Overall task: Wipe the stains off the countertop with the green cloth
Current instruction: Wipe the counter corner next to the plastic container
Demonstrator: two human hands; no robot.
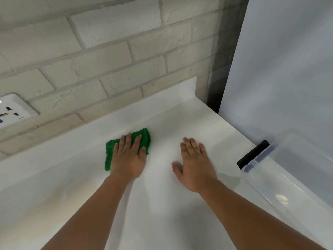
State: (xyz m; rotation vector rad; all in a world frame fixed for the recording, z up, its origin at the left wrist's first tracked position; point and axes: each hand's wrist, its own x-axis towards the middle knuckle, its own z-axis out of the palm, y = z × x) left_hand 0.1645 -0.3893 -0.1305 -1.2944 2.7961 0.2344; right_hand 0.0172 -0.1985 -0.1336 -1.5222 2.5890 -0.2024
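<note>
The person leans over the smooth white countertop (162,204), both bare forearms stretched out across it. The left hand (128,159) lies flat on the crumpled green cloth (144,137), fingers spread and pressing it down rather than curled round it; the cloth sits on the counter toward the low white upstand below the pale brick wall (108,51). The right hand (195,166) rests palm down on the bare surface, well apart from the cloth, fingers extended and holding nothing, apparently as a brace. This looks like the wiping step itself. I cannot make out a distinct stain; only faint dull patches show near the counter's left side. The next move probably calls for steady downward pressure while sliding the cloth over any remaining marks, keeping clear of the clear plastic storage box (281,179) at the right.
</note>
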